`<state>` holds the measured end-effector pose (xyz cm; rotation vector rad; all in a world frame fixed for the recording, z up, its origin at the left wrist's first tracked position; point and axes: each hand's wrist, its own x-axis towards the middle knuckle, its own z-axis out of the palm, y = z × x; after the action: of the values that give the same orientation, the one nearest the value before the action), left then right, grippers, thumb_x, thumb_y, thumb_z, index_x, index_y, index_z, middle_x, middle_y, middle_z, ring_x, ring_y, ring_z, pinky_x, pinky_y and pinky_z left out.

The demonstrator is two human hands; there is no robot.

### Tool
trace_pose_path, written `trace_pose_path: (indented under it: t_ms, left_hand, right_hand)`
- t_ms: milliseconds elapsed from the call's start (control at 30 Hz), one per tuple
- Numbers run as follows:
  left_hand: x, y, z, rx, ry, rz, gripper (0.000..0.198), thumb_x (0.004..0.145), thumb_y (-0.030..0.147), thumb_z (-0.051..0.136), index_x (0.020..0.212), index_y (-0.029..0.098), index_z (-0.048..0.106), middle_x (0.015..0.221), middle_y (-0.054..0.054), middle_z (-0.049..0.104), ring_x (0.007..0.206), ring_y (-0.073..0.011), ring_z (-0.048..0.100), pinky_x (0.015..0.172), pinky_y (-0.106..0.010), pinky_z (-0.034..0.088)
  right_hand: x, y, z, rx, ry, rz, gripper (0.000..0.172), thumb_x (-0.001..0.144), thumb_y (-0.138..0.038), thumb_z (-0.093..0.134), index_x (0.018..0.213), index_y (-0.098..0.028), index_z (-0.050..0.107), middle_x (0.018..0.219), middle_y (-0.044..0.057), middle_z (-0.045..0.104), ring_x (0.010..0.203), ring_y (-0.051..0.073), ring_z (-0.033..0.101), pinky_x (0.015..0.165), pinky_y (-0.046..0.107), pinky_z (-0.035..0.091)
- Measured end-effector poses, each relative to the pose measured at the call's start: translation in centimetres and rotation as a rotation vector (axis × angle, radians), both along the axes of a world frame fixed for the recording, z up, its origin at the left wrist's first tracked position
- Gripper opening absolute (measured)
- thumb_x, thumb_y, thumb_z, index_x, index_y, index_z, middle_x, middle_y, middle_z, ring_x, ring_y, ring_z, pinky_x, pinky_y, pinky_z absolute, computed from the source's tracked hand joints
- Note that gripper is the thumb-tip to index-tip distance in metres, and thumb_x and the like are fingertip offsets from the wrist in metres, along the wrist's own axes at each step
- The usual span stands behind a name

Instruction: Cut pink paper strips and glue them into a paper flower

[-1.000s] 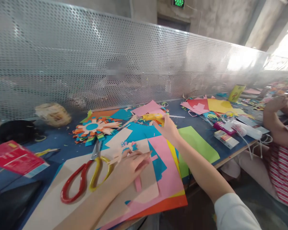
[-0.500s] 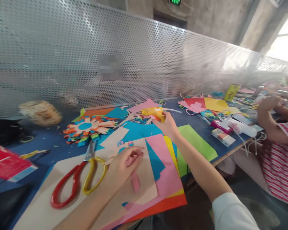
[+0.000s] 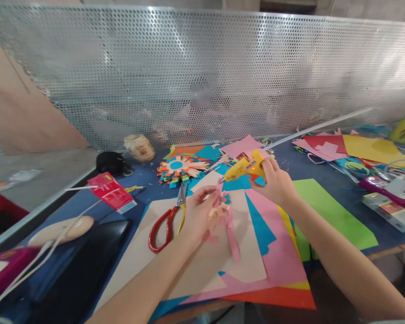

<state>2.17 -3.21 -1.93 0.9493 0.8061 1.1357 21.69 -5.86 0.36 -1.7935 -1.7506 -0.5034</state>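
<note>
My right hand (image 3: 279,183) is wrapped round the handle of a yellow glue gun (image 3: 241,169), whose nozzle points down and left. A long white glue stick (image 3: 319,129) juts from its back. The nozzle is at the upper end of a pink paper strip (image 3: 232,238); whether they touch I cannot tell. My left hand (image 3: 200,211) pinches that strip over a cream paper sheet (image 3: 243,265), with curled cream paper by its fingers. Beside my left wrist lie red-and-yellow scissors (image 3: 170,225), partly hidden by the hand. Beyond is a layered paper flower (image 3: 176,165) with a blue centre.
Coloured sheets, including a green one (image 3: 334,211), lie at right. Perforated metal panel (image 3: 202,63) borders the table's back. At left are a red packet (image 3: 111,191), a black tablet-like slab (image 3: 87,265) and white cables. A tape roll (image 3: 139,147) stands at the back.
My right hand has raised the glue gun from the scraps and brought its nozzle to the strip. My left hand has lifted the pink strip. The view has swung left.
</note>
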Motion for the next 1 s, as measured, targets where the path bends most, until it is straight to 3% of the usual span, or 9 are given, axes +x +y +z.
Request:
trace_pose_path:
  t_ms: [367, 567, 800, 1000]
  left_hand:
    - [-0.18, -0.15, 0.2, 0.012, 0.032, -0.007, 0.03, 0.056, 0.032, 0.075, 0.076, 0.016, 0.059, 0.067, 0.002, 0.058, 0.058, -0.0114, 0.057, 0.057, -0.028, 0.052]
    - [-0.2, 0.06, 0.0, 0.022, 0.048, 0.009, 0.03, 0.057, 0.032, 0.075, 0.078, 0.017, 0.059, 0.061, 0.002, 0.059, 0.057, -0.0131, 0.06, 0.055, -0.026, 0.05]
    - [-0.31, 0.25, -0.14, 0.067, 0.064, 0.028, 0.028, 0.059, 0.032, 0.073, 0.078, 0.017, 0.06, 0.063, 0.003, 0.058, 0.057, -0.0114, 0.058, 0.056, -0.024, 0.048]
    - [-0.54, 0.32, -0.26, 0.102, 0.076, 0.055, 0.026, 0.062, 0.031, 0.072, 0.08, 0.017, 0.061, 0.066, 0.002, 0.059, 0.059, -0.0106, 0.057, 0.057, -0.023, 0.047]
  right_hand:
    - [-0.12, -0.1, 0.19, 0.028, -0.014, -0.022, 0.024, 0.08, -0.04, 0.046, 0.088, -0.018, 0.046, 0.094, 0.01, 0.055, 0.061, 0.016, 0.056, 0.045, 0.024, 0.031]
    - [-0.08, -0.15, 0.18, 0.043, 0.007, 0.005, 0.021, 0.081, -0.038, 0.043, 0.086, -0.018, 0.046, 0.094, 0.009, 0.054, 0.052, 0.011, 0.051, 0.044, 0.024, 0.032]
    - [0.14, -0.05, 0.04, 0.057, -0.023, -0.013, 0.02, 0.08, -0.037, 0.045, 0.086, -0.018, 0.046, 0.095, 0.01, 0.053, 0.063, 0.017, 0.058, 0.047, 0.024, 0.034]
    - [0.29, -0.07, 0.0, 0.054, -0.039, -0.025, 0.019, 0.08, -0.036, 0.046, 0.087, -0.019, 0.047, 0.097, 0.01, 0.054, 0.062, 0.016, 0.057, 0.046, 0.024, 0.033]
